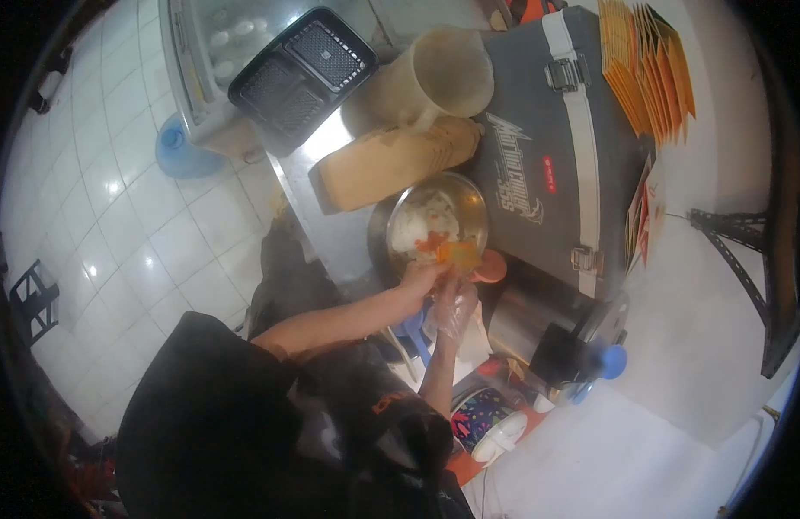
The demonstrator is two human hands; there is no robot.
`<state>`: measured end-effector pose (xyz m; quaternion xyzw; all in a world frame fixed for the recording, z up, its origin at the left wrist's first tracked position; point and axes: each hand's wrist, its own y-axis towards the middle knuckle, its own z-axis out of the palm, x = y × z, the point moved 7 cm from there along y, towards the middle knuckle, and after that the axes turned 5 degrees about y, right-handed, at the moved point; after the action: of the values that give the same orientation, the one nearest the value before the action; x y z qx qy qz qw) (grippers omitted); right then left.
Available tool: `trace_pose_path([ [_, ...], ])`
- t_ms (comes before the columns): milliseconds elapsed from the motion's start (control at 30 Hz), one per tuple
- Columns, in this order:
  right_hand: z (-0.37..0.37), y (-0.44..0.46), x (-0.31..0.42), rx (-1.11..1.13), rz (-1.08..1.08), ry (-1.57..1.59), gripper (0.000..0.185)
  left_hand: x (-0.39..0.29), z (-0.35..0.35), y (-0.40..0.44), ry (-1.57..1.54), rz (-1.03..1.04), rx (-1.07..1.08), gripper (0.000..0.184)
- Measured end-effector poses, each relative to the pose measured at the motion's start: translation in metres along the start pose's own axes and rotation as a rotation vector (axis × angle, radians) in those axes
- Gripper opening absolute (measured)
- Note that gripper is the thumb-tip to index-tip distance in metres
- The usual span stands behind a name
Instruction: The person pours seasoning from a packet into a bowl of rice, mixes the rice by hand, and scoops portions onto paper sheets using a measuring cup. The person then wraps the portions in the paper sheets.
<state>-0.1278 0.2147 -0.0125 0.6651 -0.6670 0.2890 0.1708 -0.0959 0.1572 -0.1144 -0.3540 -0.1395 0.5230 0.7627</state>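
Note:
Over a round metal bowl (481,208), both my hands hold a small yellow-orange sachet (460,254). My left hand (422,279) has its fingers closed on the sachet's left side. A clear plastic glove covers my right hand (456,310), whose fingers pinch the sachet's lower edge. White food (422,221) lies in the bowl with a patch of orange-red sauce (432,241) on it, just beyond the sachet. The exact finger contact is blurred.
Beyond the bowl are a brown paper package (396,164), a translucent jug (452,73) and a black divided tray (305,69). A large grey cooler box (538,147) stands to the right. A metal pot (538,320) is close to my right hand.

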Motion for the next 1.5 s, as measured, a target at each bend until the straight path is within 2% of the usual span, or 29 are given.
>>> trace_pose_path([
  [133,0.004,-0.001,0.001,0.021,0.015,-0.051,0.042,-0.016,0.002,-0.003,0.011,0.041,-0.076,0.025],
  [200,0.000,-0.005,0.014,-0.069,-0.069,-0.162,0.038,-0.027,0.005,-0.010,-0.006,0.070,-0.135,0.028],
  [300,-0.002,-0.011,0.041,-0.034,0.009,-0.146,0.034,-0.028,0.002,-0.005,-0.055,0.078,-0.152,0.033],
  [533,0.002,-0.027,0.053,-0.060,-0.027,-0.098,0.033,-0.045,-0.004,-0.025,-0.055,0.102,-0.222,0.035],
  [633,-0.014,-0.037,0.059,-0.184,-0.105,-0.177,0.035,-0.058,-0.008,-0.026,0.042,0.139,-0.193,0.037],
  [700,-0.005,-0.028,0.017,-0.029,0.149,0.339,0.033,-0.071,-0.015,-0.035,0.121,0.237,-0.168,0.035],
  [800,-0.008,-0.027,0.015,-0.047,0.127,0.529,0.027,-0.088,-0.024,-0.070,0.334,0.328,-0.124,0.039],
  [833,0.003,-0.028,-0.004,-0.019,0.312,0.994,0.021,-0.100,-0.023,-0.092,0.382,0.370,-0.084,0.040],
  [867,-0.004,-0.031,-0.014,-0.046,0.309,1.028,0.021,-0.111,-0.025,-0.114,0.434,0.407,-0.043,0.042],
  [900,-0.027,-0.039,-0.014,-0.124,0.053,0.628,0.021,-0.118,-0.036,-0.128,0.485,0.437,-0.015,0.042],
  [967,-0.057,-0.066,-0.019,-0.254,-0.144,0.235,0.021,-0.133,-0.055,-0.157,0.624,0.530,0.035,0.042],
  [1000,-0.065,-0.086,-0.041,-0.235,0.099,0.900,0.021,-0.137,-0.069,-0.175,0.708,0.586,0.058,0.042],
  [1033,-0.062,-0.110,-0.059,-0.221,0.317,1.580,0.021,-0.141,-0.098,-0.183,0.737,0.505,0.060,0.043],
  [1067,-0.077,-0.135,-0.081,-0.341,0.323,1.609,0.021,-0.144,-0.131,-0.190,0.619,0.534,0.094,0.040],
  [1100,-0.094,-0.159,-0.095,-0.350,0.174,1.689,0.025,-0.148,-0.160,-0.195,0.730,0.466,-0.005,0.044],
  [1133,-0.111,-0.188,-0.112,-0.358,0.022,1.748,0.030,-0.147,-0.183,-0.205,0.732,0.483,0.021,0.047],
  [1167,-0.121,-0.215,-0.141,-0.416,-0.056,1.885,0.032,-0.149,-0.218,-0.209,0.773,0.437,-0.055,0.057],
  [1200,-0.125,-0.249,-0.180,-0.655,0.009,1.928,0.030,-0.148,-0.255,-0.214,0.761,0.487,-0.200,0.051],
  [1267,-0.127,-0.329,-0.249,-1.078,0.440,1.777,0.024,-0.139,-0.322,-0.221,0.856,0.244,-0.454,0.057],
  [1300,-0.115,-0.357,-0.290,-1.137,0.441,1.795,0.024,-0.133,-0.350,-0.230,0.927,0.124,-0.577,0.057],
  [1333,-0.108,-0.404,-0.318,-1.236,0.516,0.976,0.020,-0.132,-0.373,-0.238,0.995,0.074,-0.611,0.058],
  [1400,-0.063,-0.470,-0.396,-1.342,0.744,0.842,0.016,-0.112,-0.394,-0.262,1.139,-0.028,-0.680,0.059],
  [1433,-0.014,-0.489,-0.430,-1.419,0.908,1.529,0.015,-0.101,-0.400,-0.271,1.202,-0.069,-0.686,0.059],
  [1467,0.016,-0.521,-0.475,-1.311,0.898,1.019,0.016,-0.091,-0.401,-0.277,1.265,-0.100,-0.677,0.060],
  [1500,0.046,-0.546,-0.516,-1.223,0.873,0.785,0.017,-0.081,-0.397,-0.284,1.327,-0.126,-0.668,0.060],
])
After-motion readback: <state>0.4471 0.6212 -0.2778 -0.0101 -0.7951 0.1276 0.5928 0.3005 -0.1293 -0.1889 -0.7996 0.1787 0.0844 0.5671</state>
